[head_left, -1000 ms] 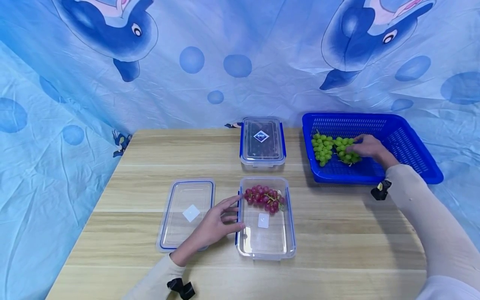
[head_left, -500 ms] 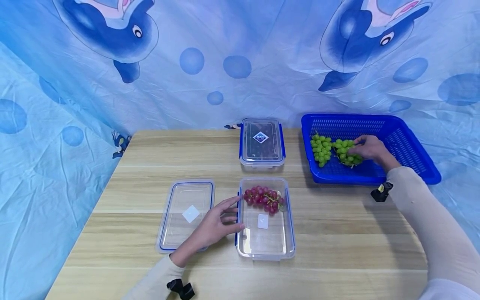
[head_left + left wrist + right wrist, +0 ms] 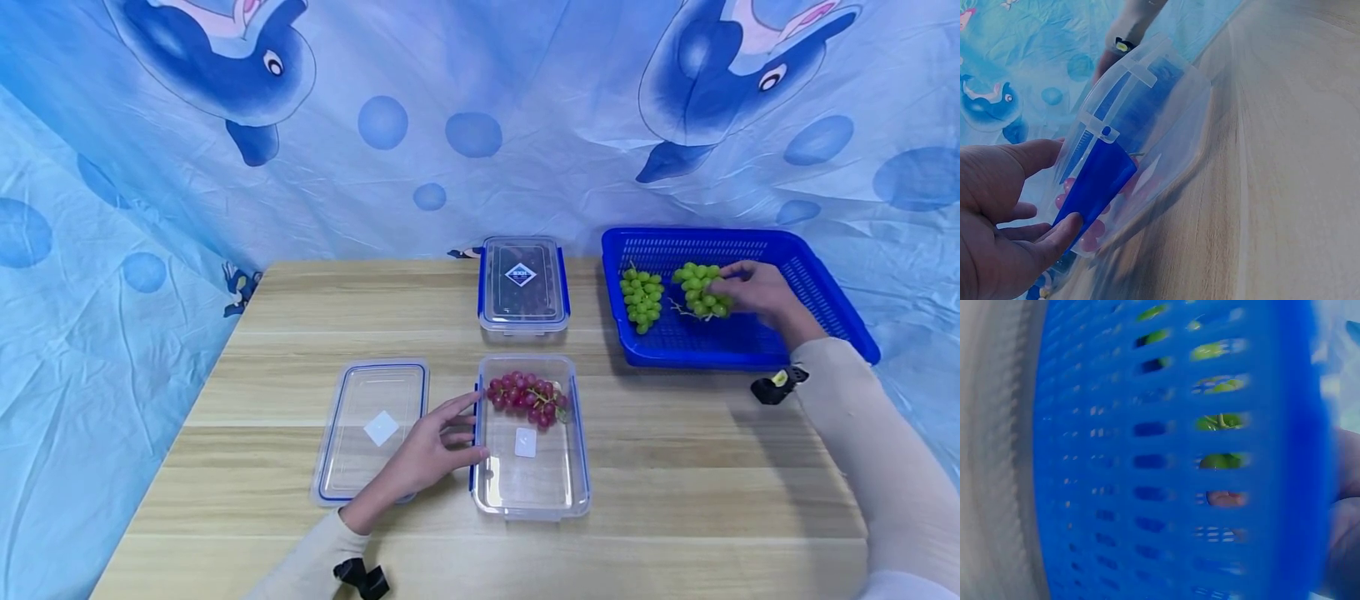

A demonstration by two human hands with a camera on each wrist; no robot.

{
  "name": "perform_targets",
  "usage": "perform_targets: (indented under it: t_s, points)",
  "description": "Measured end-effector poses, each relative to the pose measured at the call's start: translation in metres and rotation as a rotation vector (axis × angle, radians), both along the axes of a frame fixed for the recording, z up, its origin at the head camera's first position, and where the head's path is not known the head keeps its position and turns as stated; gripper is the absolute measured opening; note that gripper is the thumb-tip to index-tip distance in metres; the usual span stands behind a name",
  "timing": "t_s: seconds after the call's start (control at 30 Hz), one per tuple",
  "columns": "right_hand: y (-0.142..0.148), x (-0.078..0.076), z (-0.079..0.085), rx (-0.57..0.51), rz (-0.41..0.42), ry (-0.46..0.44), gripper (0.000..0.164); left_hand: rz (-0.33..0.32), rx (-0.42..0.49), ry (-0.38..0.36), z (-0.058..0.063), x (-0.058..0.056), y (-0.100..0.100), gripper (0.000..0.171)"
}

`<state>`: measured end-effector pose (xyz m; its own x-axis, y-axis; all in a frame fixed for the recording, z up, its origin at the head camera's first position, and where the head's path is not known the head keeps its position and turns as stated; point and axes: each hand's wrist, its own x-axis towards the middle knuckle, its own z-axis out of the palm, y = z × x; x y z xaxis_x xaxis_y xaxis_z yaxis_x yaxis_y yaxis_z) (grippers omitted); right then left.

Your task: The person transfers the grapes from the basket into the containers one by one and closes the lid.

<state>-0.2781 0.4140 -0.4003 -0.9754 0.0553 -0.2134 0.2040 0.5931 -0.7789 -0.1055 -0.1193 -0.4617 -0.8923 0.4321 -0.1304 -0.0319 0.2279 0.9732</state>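
Note:
My left hand (image 3: 429, 450) rests against the left side of a clear lidless food container (image 3: 525, 492), its fingers fairly straight. In the left wrist view, the thumb (image 3: 1067, 232) touches the blue side latch (image 3: 1100, 178). A bunch of red grapes (image 3: 527, 397) lies at the container's far end. My right hand (image 3: 761, 296) pinches a bunch of green grapes (image 3: 699, 289) inside the blue basket (image 3: 738, 358). Another green bunch (image 3: 642, 302) lies left of it. In the right wrist view, the basket wall (image 3: 1172, 444) hides most of the hand and grapes.
A clear lid (image 3: 352, 467) with a blue seal lies left of the open container. Behind stands a smaller lidded container (image 3: 523, 304) with blue latches. The wooden table (image 3: 675, 483) meets a blue printed curtain (image 3: 480, 75) at the back.
My right hand has drawn slightly right with the green grapes, which now look raised and stand apart from the left bunch. My left hand stays in place.

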Motion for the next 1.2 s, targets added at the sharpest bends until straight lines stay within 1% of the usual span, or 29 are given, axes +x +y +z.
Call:
perform_targets:
  t_s: [0.3,0.4,0.57,0.7,0.77,0.9,1.03,1.1,1.2]
  points:
    - [-0.013,0.015,0.029,-0.181,-0.007,0.012,0.045,-0.001,-0.008,0.0,0.001,0.0,0.0,0.085]
    - [-0.023,0.023,0.037,-0.21,0.0,0.009,0.044,-0.002,-0.008,-0.003,0.002,0.0,0.0,0.085]
    - [-0.047,0.04,0.05,-0.261,0.041,-0.012,0.041,-0.001,-0.007,-0.004,0.003,0.0,0.0,0.085]
    - [-0.073,0.056,0.057,-0.358,0.084,-0.021,0.029,0.001,-0.014,0.0,0.004,0.0,0.0,0.086]
    - [-0.088,0.065,0.061,-0.394,0.113,-0.025,0.026,-0.002,-0.016,0.001,0.004,0.0,0.0,0.086]
    - [-0.117,0.082,0.064,-0.455,0.17,-0.054,0.028,-0.007,-0.015,0.0,0.004,0.0,0.0,0.086]
    - [-0.144,0.095,0.063,-0.507,0.212,-0.094,0.031,-0.016,-0.004,0.002,0.003,-0.001,0.0,0.086]
    - [-0.156,0.101,0.06,-0.538,0.228,-0.117,0.031,-0.019,0.003,0.007,0.003,-0.001,-0.001,0.086]
    - [-0.173,0.11,0.05,-0.59,0.252,-0.165,0.033,-0.019,0.007,0.009,0.002,-0.001,-0.001,0.086]
